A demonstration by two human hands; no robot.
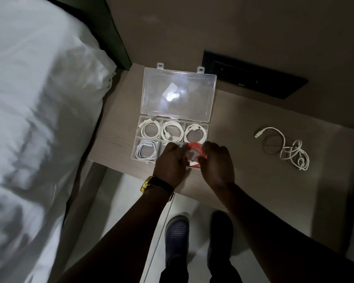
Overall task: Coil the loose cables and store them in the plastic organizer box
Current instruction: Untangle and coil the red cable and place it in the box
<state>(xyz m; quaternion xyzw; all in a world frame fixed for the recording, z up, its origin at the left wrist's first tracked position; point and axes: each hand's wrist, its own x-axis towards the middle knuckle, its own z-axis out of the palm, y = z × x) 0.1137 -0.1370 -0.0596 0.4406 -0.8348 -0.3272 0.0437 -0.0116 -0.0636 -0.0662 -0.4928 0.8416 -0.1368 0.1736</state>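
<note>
A clear plastic organizer box [139,127] lies open on the bedside table, its lid [192,86] folded back. Coiled white cables fill all three far compartments, one of them the middle coil [172,130]. Another white coil [147,151] sits in the near left one. My left hand [170,162] and my right hand [216,162] together hold a coiled red cable [196,150] over the near middle and near right compartments. A loose, tangled white cable [286,149] lies on the table to the right.
The table [243,180] ends just under my wrists. A bed with white linen [39,119] borders it on the left. A black wall panel [253,78] sits behind the box. My shoes [177,231] stand on the floor below.
</note>
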